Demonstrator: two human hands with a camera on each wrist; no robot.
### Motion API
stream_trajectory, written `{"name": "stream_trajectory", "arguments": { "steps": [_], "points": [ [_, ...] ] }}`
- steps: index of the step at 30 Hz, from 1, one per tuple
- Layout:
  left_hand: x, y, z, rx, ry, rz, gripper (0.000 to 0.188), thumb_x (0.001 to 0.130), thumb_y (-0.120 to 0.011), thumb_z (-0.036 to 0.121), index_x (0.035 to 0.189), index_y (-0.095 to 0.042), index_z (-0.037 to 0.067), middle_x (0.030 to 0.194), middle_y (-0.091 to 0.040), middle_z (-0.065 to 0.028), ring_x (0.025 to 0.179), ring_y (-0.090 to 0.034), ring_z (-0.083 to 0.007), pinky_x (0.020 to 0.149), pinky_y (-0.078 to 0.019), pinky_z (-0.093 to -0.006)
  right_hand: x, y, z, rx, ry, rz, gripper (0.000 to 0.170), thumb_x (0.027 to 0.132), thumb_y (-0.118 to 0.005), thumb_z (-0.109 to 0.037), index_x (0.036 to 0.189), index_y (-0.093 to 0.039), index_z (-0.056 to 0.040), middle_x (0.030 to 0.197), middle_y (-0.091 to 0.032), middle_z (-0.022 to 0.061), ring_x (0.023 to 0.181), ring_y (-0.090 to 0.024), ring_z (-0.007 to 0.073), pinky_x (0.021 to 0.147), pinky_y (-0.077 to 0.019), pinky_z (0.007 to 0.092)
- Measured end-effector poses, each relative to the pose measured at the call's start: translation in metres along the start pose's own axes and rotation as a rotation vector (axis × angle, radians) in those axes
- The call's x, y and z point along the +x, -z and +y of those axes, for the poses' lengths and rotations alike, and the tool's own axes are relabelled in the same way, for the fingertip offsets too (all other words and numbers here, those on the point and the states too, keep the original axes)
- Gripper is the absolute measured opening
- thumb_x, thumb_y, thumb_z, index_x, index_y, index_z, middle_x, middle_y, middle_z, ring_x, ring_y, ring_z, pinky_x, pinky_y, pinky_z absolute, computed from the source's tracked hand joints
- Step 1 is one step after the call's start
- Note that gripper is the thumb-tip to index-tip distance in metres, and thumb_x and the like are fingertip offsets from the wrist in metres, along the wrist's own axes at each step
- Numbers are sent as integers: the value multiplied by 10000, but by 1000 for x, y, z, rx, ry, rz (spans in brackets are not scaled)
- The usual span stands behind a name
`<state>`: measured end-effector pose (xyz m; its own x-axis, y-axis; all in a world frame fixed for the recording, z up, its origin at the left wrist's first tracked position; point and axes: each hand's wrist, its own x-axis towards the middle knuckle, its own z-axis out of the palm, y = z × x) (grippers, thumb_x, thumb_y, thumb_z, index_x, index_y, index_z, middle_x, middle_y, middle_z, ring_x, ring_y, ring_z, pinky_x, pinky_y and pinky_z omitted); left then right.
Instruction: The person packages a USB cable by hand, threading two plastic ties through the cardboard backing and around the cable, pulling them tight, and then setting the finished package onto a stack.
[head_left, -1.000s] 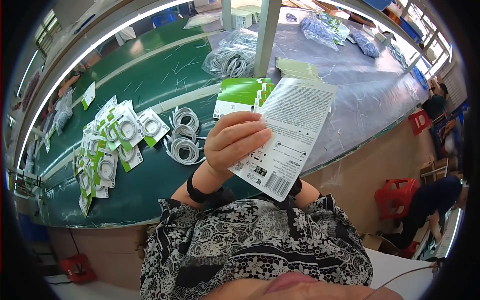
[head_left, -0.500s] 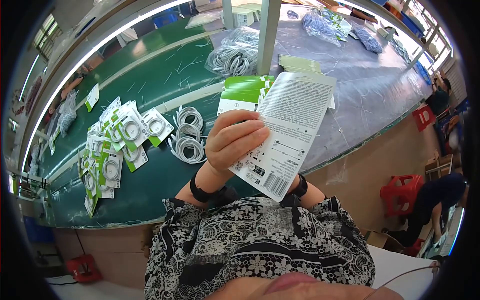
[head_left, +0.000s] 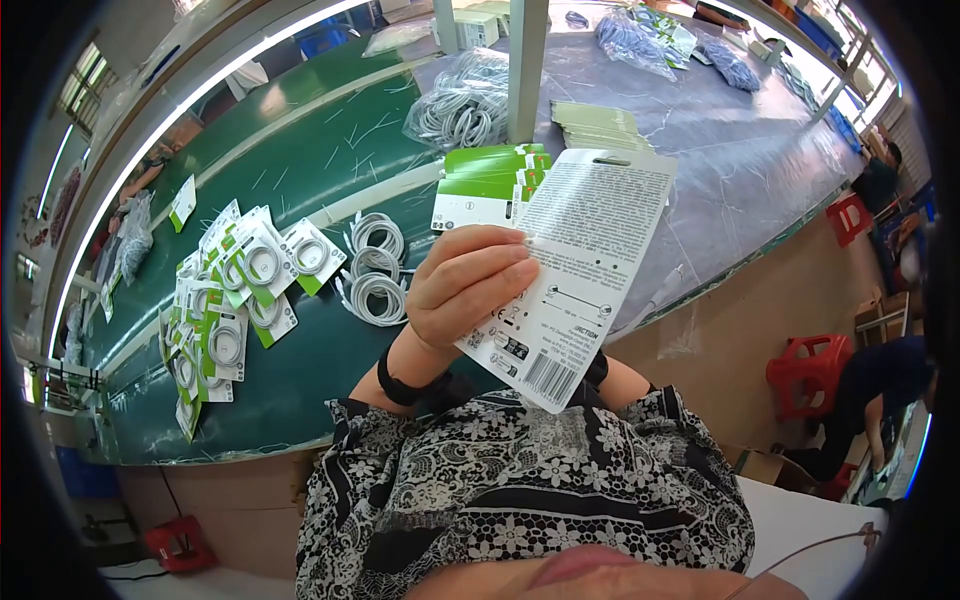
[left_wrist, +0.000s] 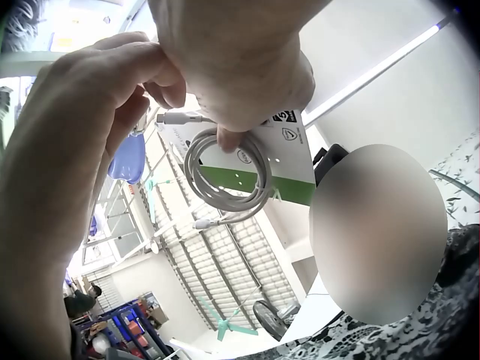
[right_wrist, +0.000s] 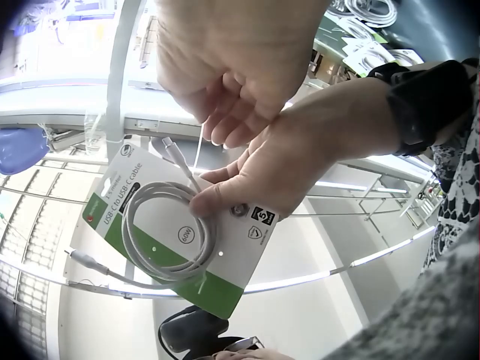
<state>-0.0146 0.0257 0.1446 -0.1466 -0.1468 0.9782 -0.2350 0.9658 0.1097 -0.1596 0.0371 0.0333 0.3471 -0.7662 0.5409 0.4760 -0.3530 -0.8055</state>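
In the head view my left hand (head_left: 470, 285) grips a printed white card (head_left: 600, 230), its text side up; the card hides my right hand. From below, the left wrist view shows a coiled white cable (left_wrist: 262, 169) against the card's green-and-white front, with my left hand (left_wrist: 240, 67) thumbing the coil. My left hand (right_wrist: 277, 169) also pinches card and coil (right_wrist: 135, 240) in the right wrist view. Above it, my right hand (right_wrist: 232, 75) has curled fingers pinching a thin white strand (right_wrist: 199, 146) beside the card's edge.
Carded cables (head_left: 225, 340) lie piled at the left of the green table (head_left: 280, 400). Loose coils (head_left: 378, 295) lie nearer the hand. Green-and-white cards (head_left: 470, 208), a bag of cables (head_left: 465, 115) and a post (head_left: 527, 75) stand beyond. A red stool (head_left: 805, 375) is at right.
The card has tilted slightly and its lower edge sits a little lower, and its hanging slot now shows clearly. My left hand keeps its grip. The surroundings have shifted slightly in the head view.
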Motion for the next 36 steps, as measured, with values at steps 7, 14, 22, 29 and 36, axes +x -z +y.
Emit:
{"name": "stream_trajectory", "arguments": {
  "steps": [7,14,22,29,36],
  "points": [
    [0,-1,-1,-13,-7,17,332,623,-731,67,946,-679,7,968,-641,-102,877,-646,-280,720,-550,-324,-6,3,0,153,38,75,188,951,-505,-117,1118,-486,-33,1260,-523,151,1039,-595,218,847,-512,350],
    [-4,-2,-4,-46,23,24,369,615,-748,84,961,-668,-15,949,-637,-117,864,-645,-289,716,-547,-325,-8,-9,8,309,80,159,153,945,-518,-107,1075,-497,-28,1255,-525,156,1018,-608,216,826,-522,347],
    [-42,-21,-26,-202,1052,344,225,769,-710,-23,985,-647,-20,971,-643,-82,867,-633,-180,714,-519,-288,16,-4,-6,39,246,237,95,922,-544,-57,1002,-508,-22,1199,-557,153,923,-630,194,752,-531,321],
    [-59,-45,-25,-772,1133,569,325,815,-682,-33,1122,-577,-6,1027,-641,-60,915,-612,-143,800,-485,-268,51,7,-27,-796,413,343,105,864,-589,50,934,-540,-11,912,-660,117,633,-632,140,560,-500,230],
    [-69,-41,-27,-822,1171,558,380,824,-672,-34,1177,-538,8,1108,-612,-63,995,-591,-154,845,-479,-278,55,-2,-48,-996,205,393,67,830,-644,7,880,-610,-20,813,-657,98,635,-641,175,549,-490,276]
  ]
}}
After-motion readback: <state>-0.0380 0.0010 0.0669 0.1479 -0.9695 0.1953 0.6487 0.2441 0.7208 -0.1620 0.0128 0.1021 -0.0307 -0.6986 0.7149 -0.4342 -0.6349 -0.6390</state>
